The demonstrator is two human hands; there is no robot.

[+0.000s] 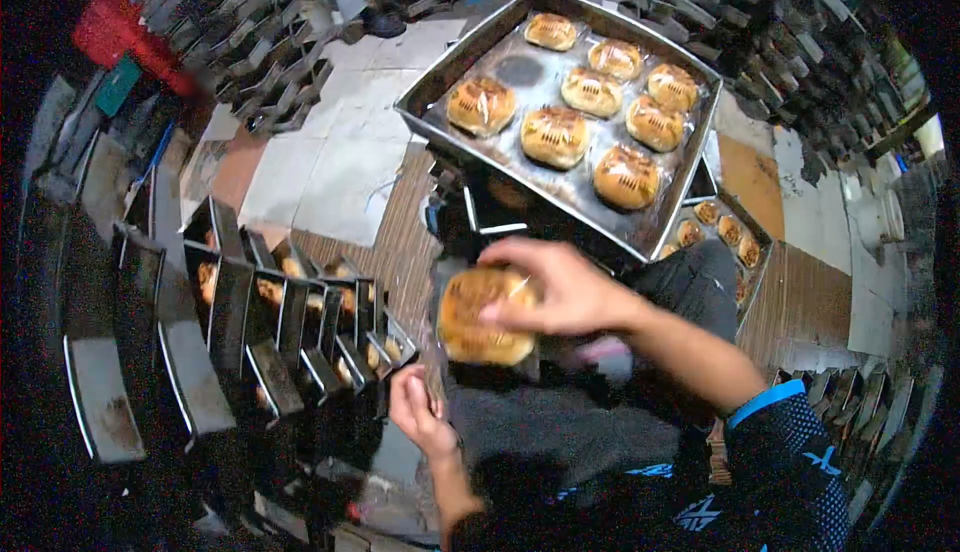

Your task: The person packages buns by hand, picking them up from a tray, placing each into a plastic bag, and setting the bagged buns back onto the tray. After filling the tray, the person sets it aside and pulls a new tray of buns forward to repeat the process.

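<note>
We can read no brand or label anywhere; the only marking is a pale blue angular pattern on our dark sleeve, too blurred to make out as letters.

Our right hand lies over a round, golden-brown bun with a glossy, scored crust. The fingers are spread and curled down onto its top and near edge, so they hold it. The bun sits just under those fingers, above something dark that we cannot identify because of the blur and shadow.

Our left hand is below the bun and a little to its left, palm up, fingers loosely curled and narrow. It may pinch a thin clear edge, but we cannot tell whether it holds anything.

Beyond the right fingertips rests a rectangular metal tray with raised walls and a greasy, darkened floor. It carries seven more buns of the same domed shape, set apart from each other. A second tray of smaller pastries peeks out under its far right corner, mostly hidden.

Left of the left fingers stands a row of narrow metal loaf tins, upright and close together, with browned bread showing inside some. Stacks of tins around the edges fade into darkness.
</note>
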